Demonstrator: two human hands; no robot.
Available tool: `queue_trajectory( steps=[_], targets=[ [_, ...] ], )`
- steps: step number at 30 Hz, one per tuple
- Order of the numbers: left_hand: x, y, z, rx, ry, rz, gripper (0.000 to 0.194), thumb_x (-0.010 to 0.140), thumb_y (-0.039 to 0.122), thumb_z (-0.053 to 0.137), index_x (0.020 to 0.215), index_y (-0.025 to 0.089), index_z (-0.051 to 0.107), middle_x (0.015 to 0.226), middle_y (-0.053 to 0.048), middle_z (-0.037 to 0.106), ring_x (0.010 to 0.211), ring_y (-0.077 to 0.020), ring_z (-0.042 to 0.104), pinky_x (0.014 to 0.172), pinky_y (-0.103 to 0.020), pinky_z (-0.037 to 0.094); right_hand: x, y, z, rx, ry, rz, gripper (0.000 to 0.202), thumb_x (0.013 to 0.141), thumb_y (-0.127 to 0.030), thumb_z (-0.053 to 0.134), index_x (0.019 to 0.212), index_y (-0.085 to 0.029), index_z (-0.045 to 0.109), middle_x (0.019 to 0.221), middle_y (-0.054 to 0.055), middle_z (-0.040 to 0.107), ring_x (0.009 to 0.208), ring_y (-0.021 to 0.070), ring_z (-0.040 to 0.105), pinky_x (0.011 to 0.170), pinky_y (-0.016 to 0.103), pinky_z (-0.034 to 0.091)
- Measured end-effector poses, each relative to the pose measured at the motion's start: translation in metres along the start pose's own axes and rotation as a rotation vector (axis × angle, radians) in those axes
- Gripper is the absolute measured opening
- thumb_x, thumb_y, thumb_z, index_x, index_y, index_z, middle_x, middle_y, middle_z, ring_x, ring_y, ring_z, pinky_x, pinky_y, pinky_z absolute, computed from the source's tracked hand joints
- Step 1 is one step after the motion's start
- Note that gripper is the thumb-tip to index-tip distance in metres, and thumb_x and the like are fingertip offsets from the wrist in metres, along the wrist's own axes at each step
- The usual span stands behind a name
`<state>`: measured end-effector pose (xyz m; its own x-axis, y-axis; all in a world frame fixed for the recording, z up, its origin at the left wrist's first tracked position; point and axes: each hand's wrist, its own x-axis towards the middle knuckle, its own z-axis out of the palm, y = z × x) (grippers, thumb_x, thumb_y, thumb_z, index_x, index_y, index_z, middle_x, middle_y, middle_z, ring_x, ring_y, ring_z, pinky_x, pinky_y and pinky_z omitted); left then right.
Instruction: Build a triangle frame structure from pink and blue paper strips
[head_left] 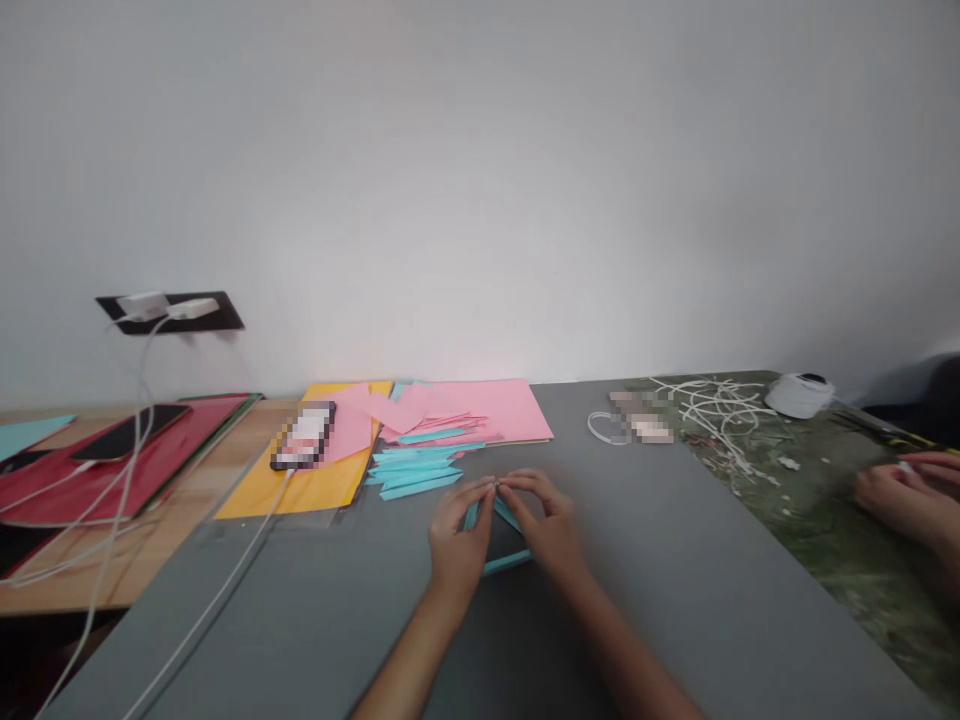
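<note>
My left hand (459, 535) and my right hand (550, 530) meet over the grey table, fingertips pinched together at one corner of a turquoise folded paper frame (507, 563). Its bottom edge runs between my palms, and two slanting sides show in part under the fingers. My fingertips hide the corner itself. Just beyond my left hand lies a loose pile of turquoise folded paper strips (417, 474). Pink paper strips (450, 428) are behind that pile, on a sheet of pink paper (510, 405).
A phone (306, 436) with a white cable rests on a yellow envelope (255, 492). Another blurred phone (645, 416) lies at the back right. Farther right are tangled white cords (724, 415), a white roll (801, 396) and another person's hand (904, 500). Wall chargers (146, 306) sit left.
</note>
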<state>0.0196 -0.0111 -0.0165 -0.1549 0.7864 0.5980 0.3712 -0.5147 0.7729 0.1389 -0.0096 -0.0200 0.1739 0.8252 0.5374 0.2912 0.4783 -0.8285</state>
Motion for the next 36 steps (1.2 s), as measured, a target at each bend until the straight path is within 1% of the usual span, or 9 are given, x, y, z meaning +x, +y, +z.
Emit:
queue_trajectory(
  steps=[3, 7, 10, 13, 15, 19, 24, 31, 36],
  targets=[
    [0.000, 0.001, 0.000, 0.010, -0.012, 0.032, 0.009, 0.074, 0.024, 0.061, 0.078, 0.024, 0.069, 0.083, -0.004, 0.072, 0.078, -0.0180, 0.066, 0.078, -0.035, 0.052, -0.001, 0.001, 0.001, -0.075, 0.031, -0.051, 0.011, 0.078, -0.029, 0.058, 0.076, -0.021, 0.066, 0.082, 0.005, 0.065, 0.080, 0.0176, 0.060, 0.075, 0.034, 0.048],
    [-0.001, 0.000, 0.001, 0.010, -0.023, 0.068, 0.010, 0.074, 0.022, 0.061, 0.078, 0.024, 0.069, 0.083, -0.004, 0.072, 0.080, -0.0178, 0.065, 0.079, -0.035, 0.051, -0.003, 0.002, 0.002, -0.237, 0.098, -0.178, 0.011, 0.079, -0.025, 0.056, 0.073, -0.021, 0.064, 0.078, 0.005, 0.065, 0.078, 0.0181, 0.060, 0.077, 0.036, 0.044],
    [-0.003, -0.001, 0.002, -0.044, -0.038, 0.019, 0.011, 0.074, 0.023, 0.061, 0.081, 0.022, 0.070, 0.087, -0.006, 0.071, 0.085, -0.0198, 0.065, 0.083, -0.038, 0.050, -0.004, 0.001, 0.001, -0.325, 0.117, -0.257, 0.009, 0.079, -0.020, 0.055, 0.073, -0.021, 0.062, 0.077, 0.004, 0.066, 0.077, 0.0177, 0.061, 0.078, 0.036, 0.041],
    [-0.004, -0.001, 0.002, -0.102, -0.031, -0.046, 0.011, 0.072, 0.025, 0.063, 0.081, 0.022, 0.070, 0.089, -0.006, 0.071, 0.088, -0.0212, 0.065, 0.086, -0.040, 0.048, -0.004, 0.001, 0.001, -0.359, 0.118, -0.277, 0.009, 0.079, -0.019, 0.054, 0.075, -0.021, 0.062, 0.077, 0.004, 0.066, 0.076, 0.0175, 0.061, 0.078, 0.036, 0.040],
    [-0.003, -0.001, 0.001, -0.097, -0.026, -0.052, 0.011, 0.071, 0.026, 0.064, 0.080, 0.023, 0.070, 0.089, -0.005, 0.071, 0.088, -0.0211, 0.065, 0.087, -0.040, 0.048, -0.005, 0.001, 0.001, -0.351, 0.125, -0.256, 0.010, 0.080, -0.021, 0.053, 0.075, -0.021, 0.062, 0.076, 0.004, 0.066, 0.076, 0.0177, 0.061, 0.078, 0.036, 0.040],
    [-0.002, -0.003, -0.001, -0.012, -0.054, 0.001, 0.012, 0.073, 0.027, 0.062, 0.081, 0.024, 0.070, 0.088, -0.004, 0.071, 0.088, -0.0205, 0.065, 0.085, -0.039, 0.048, -0.006, 0.001, 0.003, -0.303, 0.147, -0.202, 0.012, 0.081, -0.025, 0.053, 0.075, -0.021, 0.062, 0.077, 0.004, 0.066, 0.077, 0.0182, 0.060, 0.078, 0.036, 0.040],
    [-0.001, -0.009, -0.003, 0.110, -0.096, 0.080, 0.013, 0.078, 0.025, 0.057, 0.085, 0.024, 0.068, 0.089, -0.003, 0.071, 0.088, -0.0192, 0.064, 0.084, -0.038, 0.047, -0.006, 0.000, 0.005, -0.231, 0.101, -0.114, 0.012, 0.081, -0.028, 0.054, 0.075, -0.021, 0.062, 0.079, 0.004, 0.066, 0.080, 0.0185, 0.060, 0.078, 0.035, 0.041],
    [-0.001, -0.012, -0.002, 0.096, -0.108, 0.127, 0.017, 0.077, 0.025, 0.059, 0.092, 0.024, 0.068, 0.095, -0.004, 0.070, 0.096, -0.0208, 0.063, 0.087, -0.039, 0.047, -0.004, 0.001, 0.002, -0.115, 0.110, 0.043, 0.017, 0.081, -0.034, 0.053, 0.075, -0.020, 0.062, 0.077, 0.004, 0.065, 0.078, 0.0186, 0.058, 0.076, 0.034, 0.042],
    [-0.001, -0.014, -0.001, 0.124, -0.112, 0.171, 0.017, 0.078, 0.022, 0.058, 0.090, 0.026, 0.069, 0.092, -0.002, 0.071, 0.093, -0.0195, 0.064, 0.086, -0.038, 0.048, -0.003, 0.003, 0.001, -0.082, 0.101, 0.074, 0.018, 0.081, -0.035, 0.053, 0.075, -0.020, 0.062, 0.078, 0.004, 0.064, 0.079, 0.0187, 0.058, 0.077, 0.034, 0.042]
  ],
)
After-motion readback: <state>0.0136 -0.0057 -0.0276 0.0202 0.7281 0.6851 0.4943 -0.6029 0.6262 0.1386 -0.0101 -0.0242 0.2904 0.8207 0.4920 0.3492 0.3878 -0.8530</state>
